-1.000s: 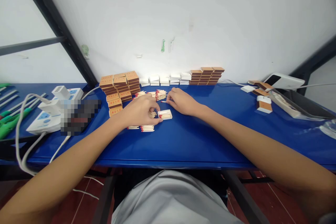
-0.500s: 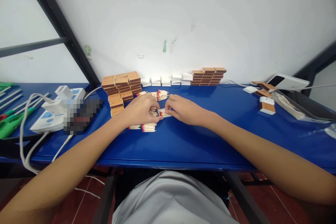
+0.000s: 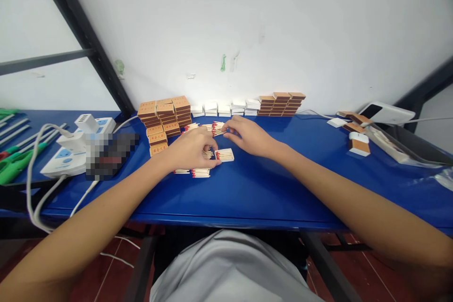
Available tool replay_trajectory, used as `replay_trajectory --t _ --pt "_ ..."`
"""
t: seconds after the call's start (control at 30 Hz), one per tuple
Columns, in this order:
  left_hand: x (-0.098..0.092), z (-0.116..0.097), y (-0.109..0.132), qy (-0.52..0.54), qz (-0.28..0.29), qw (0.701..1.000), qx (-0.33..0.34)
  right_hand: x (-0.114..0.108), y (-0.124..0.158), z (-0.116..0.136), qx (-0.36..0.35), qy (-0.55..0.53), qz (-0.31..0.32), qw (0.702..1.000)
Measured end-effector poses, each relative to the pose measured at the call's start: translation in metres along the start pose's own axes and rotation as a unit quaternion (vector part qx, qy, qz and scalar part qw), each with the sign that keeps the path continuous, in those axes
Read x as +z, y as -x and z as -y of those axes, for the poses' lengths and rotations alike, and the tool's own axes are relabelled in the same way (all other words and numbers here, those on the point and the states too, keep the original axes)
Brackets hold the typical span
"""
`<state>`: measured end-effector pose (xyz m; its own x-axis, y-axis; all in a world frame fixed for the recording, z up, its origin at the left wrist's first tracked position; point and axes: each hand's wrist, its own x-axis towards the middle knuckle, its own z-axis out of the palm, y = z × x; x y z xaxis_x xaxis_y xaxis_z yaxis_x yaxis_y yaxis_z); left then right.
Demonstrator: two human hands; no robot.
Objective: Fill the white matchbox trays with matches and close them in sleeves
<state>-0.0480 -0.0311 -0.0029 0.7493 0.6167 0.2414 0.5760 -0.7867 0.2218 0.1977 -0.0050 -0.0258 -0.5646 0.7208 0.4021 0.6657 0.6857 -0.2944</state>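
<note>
A small white matchbox tray (image 3: 226, 155) with red-tipped matches in it lies on the blue table (image 3: 247, 198). My left hand (image 3: 196, 150) is curled at its left end, thumb and fingers gripping the tray's edge. Behind the tray, my right hand (image 3: 246, 136) has its fingertips at a pile of matches (image 3: 217, 128); whether any are pinched is too small to tell. Another match pile (image 3: 201, 172) sits in front of my left hand, and more matches show partly under and behind it.
Stacked brown matchboxes (image 3: 164, 113) stand at the back left, white trays (image 3: 224, 109) along the wall, more brown boxes (image 3: 281, 104) to their right. A power strip (image 3: 67, 155) with cables lies left. Loose boxes (image 3: 359, 144) and a white device (image 3: 385, 112) are at right.
My right hand has moved back, away from the tray to the rear match pile, leaving the tray and its matches in view. My left hand stays at the tray.
</note>
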Motion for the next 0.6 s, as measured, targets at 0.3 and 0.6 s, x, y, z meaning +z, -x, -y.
replay_trajectory --t 0.3,0.6 --pt "-0.001 0.0 0.0 0.003 -0.001 1.0 -0.002 0.018 -0.005 -0.028 -0.007 0.033 0.012 0.999" --pt "-0.001 0.0 0.0 -0.011 0.002 1.0 -0.002 0.021 -0.004 -0.013 0.009 0.043 0.005 0.999"
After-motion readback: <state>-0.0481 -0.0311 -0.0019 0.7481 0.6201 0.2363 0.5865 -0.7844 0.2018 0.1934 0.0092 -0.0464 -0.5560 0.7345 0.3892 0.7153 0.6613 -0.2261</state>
